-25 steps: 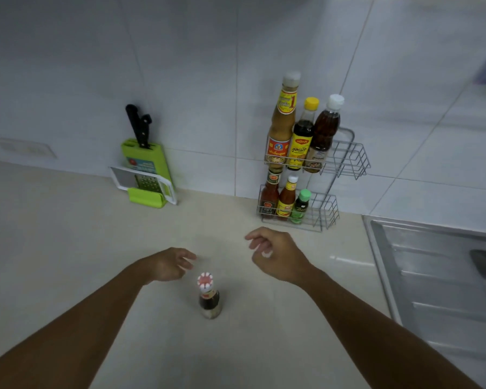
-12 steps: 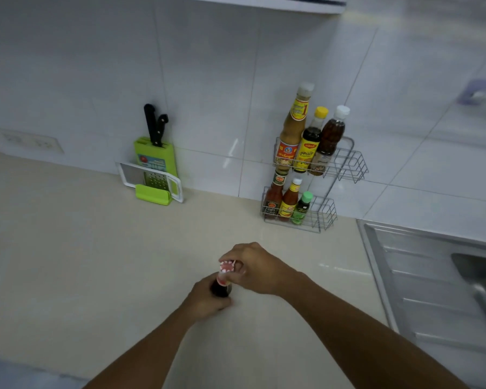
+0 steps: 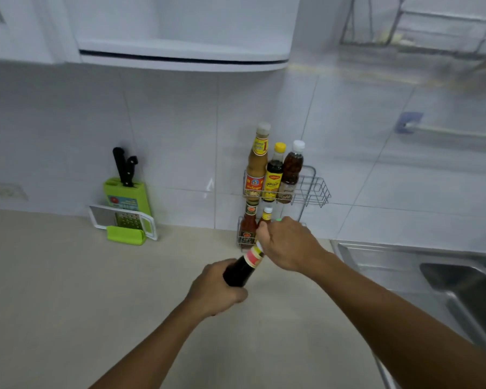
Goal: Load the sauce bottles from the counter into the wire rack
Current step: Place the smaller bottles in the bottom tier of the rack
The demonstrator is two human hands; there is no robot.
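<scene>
A dark sauce bottle (image 3: 243, 269) with a red and yellow neck label is held tilted above the beige counter (image 3: 68, 290). My left hand (image 3: 215, 290) wraps its lower body. My right hand (image 3: 288, 244) closes over its neck and cap, which are hidden. Just behind stands the two-tier wire rack (image 3: 314, 189) against the tiled wall. Its upper tier holds three tall bottles (image 3: 274, 175). The lower tier shows a red sauce bottle (image 3: 249, 224) and a small yellow-labelled one (image 3: 265, 216); my right hand covers the rest of that tier.
A green knife block (image 3: 127, 196) with a grater (image 3: 124, 223) leans on the wall at left. A steel sink (image 3: 432, 273) lies to the right. A white cabinet (image 3: 180, 49) overhangs above, and a hanging wire shelf (image 3: 432, 32) is at top right.
Both hands closed on the bottle standing on the counter and lifted it, tilting it toward the rack. The view has tipped upward, revealing the cabinet.
</scene>
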